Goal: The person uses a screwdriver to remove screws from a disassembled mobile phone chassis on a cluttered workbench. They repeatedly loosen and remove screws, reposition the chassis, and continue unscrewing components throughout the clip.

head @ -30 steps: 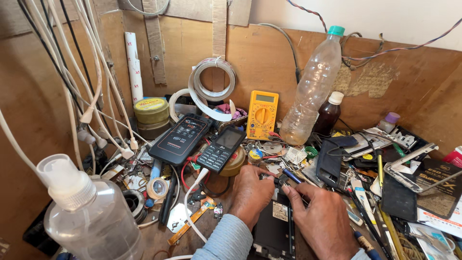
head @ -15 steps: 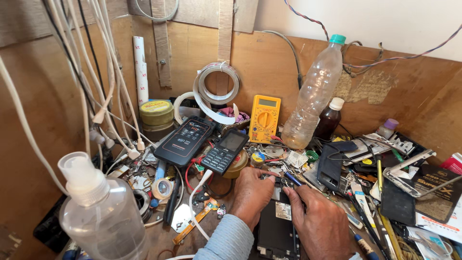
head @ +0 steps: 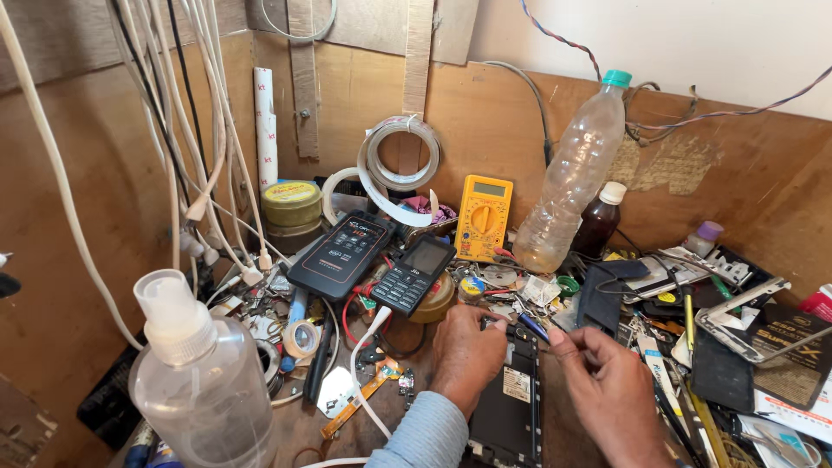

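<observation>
you're mid-repair: left hand (head: 465, 354) pins the opened phone (head: 510, 394) near the counter's front edge, right-hand fingers (head: 559, 340) pinching a blue-tipped tool (head: 532, 327); next needs fine placement.

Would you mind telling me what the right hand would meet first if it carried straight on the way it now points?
The right hand holds a thin blue-tipped tool pointing up-left. Going straight on, it would probably first meet the small parts and scraps just beyond, then the yellow multimeter; depth is hard to judge.
</observation>
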{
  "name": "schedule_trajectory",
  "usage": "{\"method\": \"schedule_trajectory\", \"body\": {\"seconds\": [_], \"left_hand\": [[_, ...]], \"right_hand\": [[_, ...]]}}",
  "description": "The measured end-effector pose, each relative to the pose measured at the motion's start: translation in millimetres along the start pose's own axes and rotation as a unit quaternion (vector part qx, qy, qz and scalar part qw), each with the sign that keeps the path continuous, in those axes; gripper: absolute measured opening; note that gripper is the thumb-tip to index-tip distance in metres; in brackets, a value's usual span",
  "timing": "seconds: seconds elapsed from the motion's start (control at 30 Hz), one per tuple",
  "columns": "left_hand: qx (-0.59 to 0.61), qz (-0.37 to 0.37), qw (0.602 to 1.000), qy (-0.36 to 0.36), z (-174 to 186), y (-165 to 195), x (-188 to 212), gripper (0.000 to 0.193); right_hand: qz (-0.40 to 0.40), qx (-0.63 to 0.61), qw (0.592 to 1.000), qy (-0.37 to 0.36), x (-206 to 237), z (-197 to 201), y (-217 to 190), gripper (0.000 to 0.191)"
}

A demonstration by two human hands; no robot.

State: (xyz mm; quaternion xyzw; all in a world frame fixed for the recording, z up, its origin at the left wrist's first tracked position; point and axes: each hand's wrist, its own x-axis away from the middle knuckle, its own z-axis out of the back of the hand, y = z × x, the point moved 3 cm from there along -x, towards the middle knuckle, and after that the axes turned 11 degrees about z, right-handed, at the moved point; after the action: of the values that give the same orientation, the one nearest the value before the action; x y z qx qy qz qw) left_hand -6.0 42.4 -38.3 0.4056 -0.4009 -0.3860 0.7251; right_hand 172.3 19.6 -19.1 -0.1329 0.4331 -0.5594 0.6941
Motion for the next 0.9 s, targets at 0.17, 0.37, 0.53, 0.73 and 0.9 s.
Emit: {"method": "schedule_trajectory", "body": {"seconds": [0.17, 0.37, 0.53, 0.73, 0.9], "left_hand": [[0.005, 0.006, 1.0, -0.01, 5, 4, 4, 0.021], [-0.006, 0.003, 1.0, -0.015, 4, 4, 2, 0.022], [-0.007, 0.004, 1.0, -0.016, 3, 3, 0, 0.022], [-0.017, 0.007, 1.0, -0.024, 5, 4, 2, 0.023], [-0.026, 0.017, 0.999, -0.029, 6, 5, 2, 0.024]], "right_hand": [[-0.074, -0.074, 0.99, -0.089, -6, 0, 20, 0.033], [-0.069, -0.105, 0.986, -0.111, -4, -3, 33, 0.029], [-0.076, -0.097, 0.985, -0.119, -3, -3, 34, 0.028], [-0.072, -0.112, 0.984, -0.123, -1, -3, 30, 0.026], [-0.065, -0.072, 0.987, -0.126, 2, 1, 25, 0.026]]}}
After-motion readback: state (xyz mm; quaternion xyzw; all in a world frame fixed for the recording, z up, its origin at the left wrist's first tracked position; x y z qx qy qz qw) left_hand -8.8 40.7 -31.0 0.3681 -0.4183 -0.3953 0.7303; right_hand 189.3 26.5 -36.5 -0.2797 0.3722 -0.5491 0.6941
